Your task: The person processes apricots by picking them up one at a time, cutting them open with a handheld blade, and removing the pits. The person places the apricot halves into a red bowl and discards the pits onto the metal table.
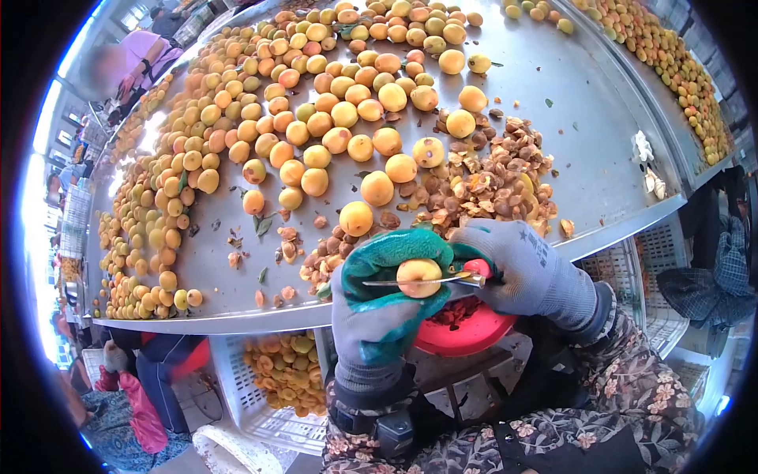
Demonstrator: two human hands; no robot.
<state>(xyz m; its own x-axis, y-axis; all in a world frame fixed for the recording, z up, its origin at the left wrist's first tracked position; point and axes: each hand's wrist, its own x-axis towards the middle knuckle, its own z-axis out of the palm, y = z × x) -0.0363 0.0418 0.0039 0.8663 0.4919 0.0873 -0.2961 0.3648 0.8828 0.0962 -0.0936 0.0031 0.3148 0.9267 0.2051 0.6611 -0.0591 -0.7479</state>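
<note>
My left hand (375, 296), in a grey and green coated glove, is closed around a yellow apricot (419, 278). In my gloved right hand (521, 265) is a knife (472, 279) with a red handle, its thin blade lying across the apricot. Both hands meet just over the near edge of the metal table (600, 142). Right behind them sits a heap of brown apricot pits (493, 178) with scraps of flesh. Below the hands, a red basin (466, 332) holds dark reddish pieces, partly hidden by my left glove.
Whole apricots (316, 118) spread over the table's left and far parts. A white crate (268, 395) of apricot halves stands below the edge at left, and another white crate (667, 253) at right. People sit along the left side, one in a pink top (146, 55).
</note>
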